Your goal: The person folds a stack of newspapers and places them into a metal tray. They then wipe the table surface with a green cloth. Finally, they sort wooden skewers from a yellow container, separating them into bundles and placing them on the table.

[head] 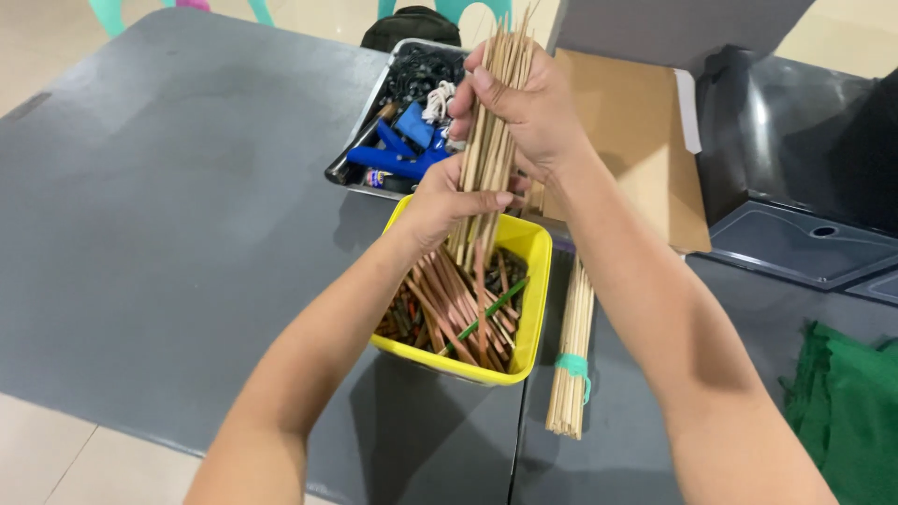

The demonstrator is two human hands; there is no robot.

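Note:
Both hands grip one upright bundle of thin bamboo sticks [496,122] over a yellow plastic bin [535,299]. My right hand [524,103] wraps the upper part of the bundle. My left hand [449,198] clasps it lower down, just above the bin's rim. The stick ends dip into the bin, which holds several brown sticks and a green one [486,313]. A second bundle of bamboo sticks [572,355], tied with a green band, lies flat on the dark table to the right of the bin.
A metal tray [360,140] behind the bin holds blue tools, white cord and black bits. An open cardboard box [645,140] stands at the right rear. Green cloth [847,411] lies at the right edge. The grey table [178,215] spreads left.

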